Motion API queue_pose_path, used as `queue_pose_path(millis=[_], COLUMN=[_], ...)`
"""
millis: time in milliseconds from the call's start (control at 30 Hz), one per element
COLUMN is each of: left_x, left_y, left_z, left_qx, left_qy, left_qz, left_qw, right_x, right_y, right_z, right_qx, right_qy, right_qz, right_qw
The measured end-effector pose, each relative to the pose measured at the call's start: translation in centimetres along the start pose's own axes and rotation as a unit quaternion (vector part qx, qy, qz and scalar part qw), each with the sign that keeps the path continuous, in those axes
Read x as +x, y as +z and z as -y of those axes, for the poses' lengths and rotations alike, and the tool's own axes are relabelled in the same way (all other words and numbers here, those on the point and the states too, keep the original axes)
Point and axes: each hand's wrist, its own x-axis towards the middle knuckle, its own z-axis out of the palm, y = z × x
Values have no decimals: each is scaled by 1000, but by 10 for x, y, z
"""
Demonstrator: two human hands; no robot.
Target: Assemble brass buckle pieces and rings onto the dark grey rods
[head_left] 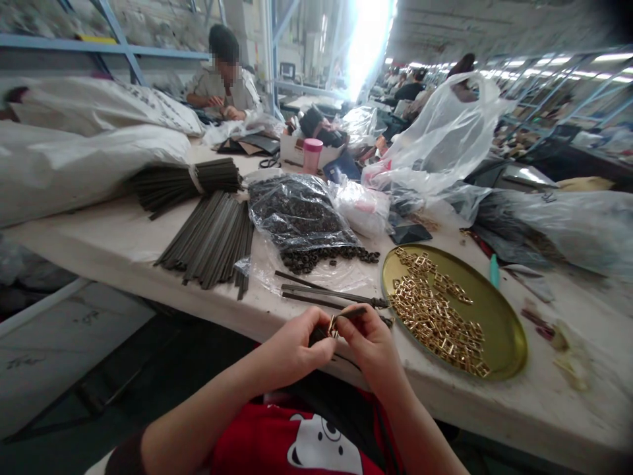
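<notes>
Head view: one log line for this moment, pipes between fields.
left hand: pinching gold buckle | right hand: pinching dark strip at buckle | gold tray: right of hands, with buckles | strip pile: on table

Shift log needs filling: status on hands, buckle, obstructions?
Left hand and right hand close together, fingers closed. Gold buckle and dark strap pinched between them. Loose straps just beyond, tray to right; nothing seen blocking.

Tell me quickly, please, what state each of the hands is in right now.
Left hand: closed, apparently holding a gold-coloured buckle.
Right hand: closed, pinching a dark strip beside the buckle.
</notes>
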Motion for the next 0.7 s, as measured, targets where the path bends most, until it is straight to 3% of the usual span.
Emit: queue_pose_path(millis=[100,233,333,433,500,567,700], left_x=[-8,-10,-8,-6,-6,-5,-1], left_y=[-5,-3,0,-1,-4,-7,-9], left_z=[-3,5,13,18,18,16,14], left_qx=[-16,-44,-65,-94,-122,-151,-179], left_qy=[13,3,-8,-22,-39,-60,-115], left_qz=[40,8,-17,-16,2,26,51], left_qw=[999,999,998,995,992,986,976], right_x=[-2,-9,-17,-23,-25,-23,-13], right_y=[-1,7,12,10,4,-4,-14], right_z=[2,-1,1,7,11,14,13], right_qx=[82,105,-8,-137,-162,-143,-40], right_qy=[52,67,-16,-146,-193,-192,-80], right_qz=[27,38,-18,-50,-6,56,143], right_qw=[995,992,1000,979,968,969,986])
